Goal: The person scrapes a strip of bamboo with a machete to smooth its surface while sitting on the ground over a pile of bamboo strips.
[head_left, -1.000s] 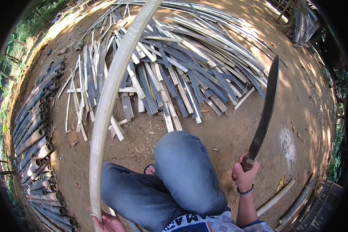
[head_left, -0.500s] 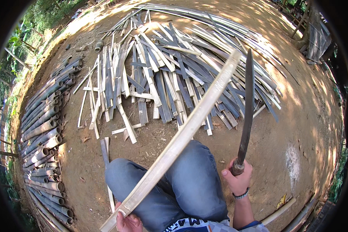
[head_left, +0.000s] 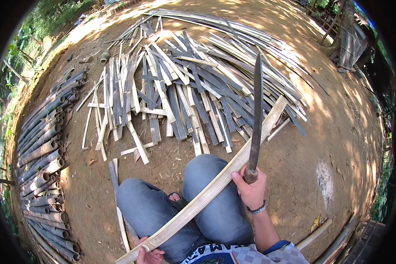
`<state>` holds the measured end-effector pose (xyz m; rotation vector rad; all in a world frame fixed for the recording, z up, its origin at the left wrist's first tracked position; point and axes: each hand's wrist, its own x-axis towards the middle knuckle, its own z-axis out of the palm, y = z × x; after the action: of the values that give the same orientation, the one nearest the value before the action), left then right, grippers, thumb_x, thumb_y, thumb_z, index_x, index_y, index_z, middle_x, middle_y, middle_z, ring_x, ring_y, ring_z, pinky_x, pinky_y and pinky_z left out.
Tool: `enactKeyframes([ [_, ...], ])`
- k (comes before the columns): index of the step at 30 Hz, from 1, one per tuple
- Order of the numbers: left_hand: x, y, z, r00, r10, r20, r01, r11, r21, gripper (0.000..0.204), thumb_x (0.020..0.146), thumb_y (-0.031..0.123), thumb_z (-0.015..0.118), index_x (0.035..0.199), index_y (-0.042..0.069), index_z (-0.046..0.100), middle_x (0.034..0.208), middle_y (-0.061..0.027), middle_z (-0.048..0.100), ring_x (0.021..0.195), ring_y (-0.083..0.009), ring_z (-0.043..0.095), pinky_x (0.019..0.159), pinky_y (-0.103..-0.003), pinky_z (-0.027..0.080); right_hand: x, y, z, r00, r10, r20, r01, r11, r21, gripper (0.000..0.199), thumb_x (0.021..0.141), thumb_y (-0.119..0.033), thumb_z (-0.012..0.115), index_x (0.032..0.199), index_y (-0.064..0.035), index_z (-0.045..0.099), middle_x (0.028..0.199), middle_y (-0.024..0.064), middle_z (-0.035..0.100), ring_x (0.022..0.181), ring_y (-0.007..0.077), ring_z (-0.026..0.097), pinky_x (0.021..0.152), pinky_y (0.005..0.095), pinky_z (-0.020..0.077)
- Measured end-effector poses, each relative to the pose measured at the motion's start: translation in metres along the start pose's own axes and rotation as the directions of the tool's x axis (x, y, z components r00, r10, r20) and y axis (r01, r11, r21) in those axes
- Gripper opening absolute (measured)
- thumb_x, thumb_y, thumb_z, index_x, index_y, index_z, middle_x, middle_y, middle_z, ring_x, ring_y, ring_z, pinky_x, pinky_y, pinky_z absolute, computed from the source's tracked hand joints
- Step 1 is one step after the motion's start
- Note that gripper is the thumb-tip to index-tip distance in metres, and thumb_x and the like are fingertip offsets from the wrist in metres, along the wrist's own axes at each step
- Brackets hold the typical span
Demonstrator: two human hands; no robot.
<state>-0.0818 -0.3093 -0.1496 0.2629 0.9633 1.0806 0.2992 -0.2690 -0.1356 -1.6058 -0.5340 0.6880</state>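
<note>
Head view:
Right hand: my right hand (head_left: 252, 190) is clenched round the handle of a long dark machete (head_left: 255, 115), blade pointing up and away.
Left hand: my left hand (head_left: 148, 255) grips the near end of 1 long pale split bamboo strip (head_left: 215, 187).
Strip: lies diagonally across my jeans-covered knees (head_left: 211, 193).
Ground: heap of flat grey bamboo slats (head_left: 180, 88) ahead, round bamboo poles (head_left: 39, 154) stacked left.

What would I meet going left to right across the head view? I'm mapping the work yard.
Row of round bamboo poles → heap of split bamboo slats → long knife blade in the right hand → bare dirt ground → fence.
</note>
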Motion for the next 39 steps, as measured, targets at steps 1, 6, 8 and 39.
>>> enactKeyframes([
  [1, -0.002, 0.000, 0.000, 0.999, -0.043, 0.031, 0.044, 0.999, -0.023, 0.044, 0.099, 0.031, 0.052, 0.130, -0.001, 0.050, 0.114, -0.0182, 0.064, 0.084, -0.0301, 0.068, 0.067, -0.034, 0.055, 0.001, 0.002, 0.001, 1.000, -0.010, -0.004, 0.010, 1.000, -0.018, 0.024, 0.082, -0.008, 0.075, 0.072, -0.0032, 0.054, 0.059, -0.0033, 0.052, 0.055, 0.0033, 0.046, 0.049, 0.0233, 0.0374],
  [6, -0.022, -0.001, -0.013, 0.958, -0.184, 0.222, 0.123, 0.957, 0.262, 0.054, 0.093, 0.045, 0.058, 0.125, 0.003, 0.050, 0.112, -0.0178, 0.064, 0.087, -0.0302, 0.069, 0.065, -0.031, 0.055, 0.002, 0.001, 0.004, 0.998, -0.053, -0.045, 0.050, 0.997, -0.066, 0.024, 0.081, -0.009, 0.076, 0.071, -0.0033, 0.054, 0.058, -0.0029, 0.052, 0.054, 0.0039, 0.045, 0.050, 0.0241, 0.0376],
  [8, -0.032, 0.015, 0.020, 0.919, -0.326, 0.222, 0.174, 0.841, 0.513, 0.038, 0.090, 0.036, 0.067, 0.108, 0.004, 0.058, 0.101, -0.0142, 0.066, 0.086, -0.0240, 0.068, 0.061, -0.029, 0.055, 0.000, 0.001, 0.007, 0.996, -0.065, -0.060, 0.061, 0.995, -0.074, 0.025, 0.080, -0.009, 0.076, 0.070, -0.0032, 0.054, 0.057, -0.0024, 0.052, 0.054, 0.0042, 0.046, 0.050, 0.0245, 0.0383],
  [39, 0.055, -0.037, 0.164, 0.918, -0.153, 0.367, -0.396, -0.440, 0.806, 0.035, 0.087, 0.032, 0.063, 0.087, 0.002, 0.043, 0.065, -0.0219, 0.062, 0.063, -0.0428, 0.062, 0.057, -0.052, 0.047, -0.019, 0.000, -0.069, 0.822, -0.248, 0.513, 0.569, 0.353, -0.743, 0.052, 0.081, -0.060, 0.064, 0.068, -0.0114, 0.051, 0.055, 0.0056, 0.055, 0.048, 0.0257, 0.059, 0.042, 0.0381, 0.0443],
])
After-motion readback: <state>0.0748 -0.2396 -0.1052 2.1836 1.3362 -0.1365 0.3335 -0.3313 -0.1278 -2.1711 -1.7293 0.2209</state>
